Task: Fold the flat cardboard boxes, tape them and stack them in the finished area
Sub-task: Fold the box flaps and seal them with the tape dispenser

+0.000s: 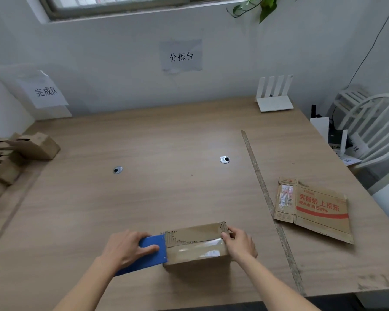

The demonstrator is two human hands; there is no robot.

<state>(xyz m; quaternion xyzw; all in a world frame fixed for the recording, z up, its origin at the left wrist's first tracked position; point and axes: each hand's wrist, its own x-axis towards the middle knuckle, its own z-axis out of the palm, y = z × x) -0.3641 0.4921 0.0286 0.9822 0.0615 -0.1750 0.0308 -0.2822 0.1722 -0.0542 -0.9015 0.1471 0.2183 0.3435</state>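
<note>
The folded box (197, 244) sits on the worktop (166, 194) at its near edge, its long axis running left to right between the two hands. The left hand (127, 248) holds the blue tape dispenser (148, 254) in a closed grip against the box's left end, while the right hand (239, 243) pinches the right end. The tape seam seems to run toward the right hand.

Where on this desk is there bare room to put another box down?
Bare wood lies between the two cable holes and the back wall. Crowded: the folded boxes at left, the flat carton at right, the box between both hands.
</note>
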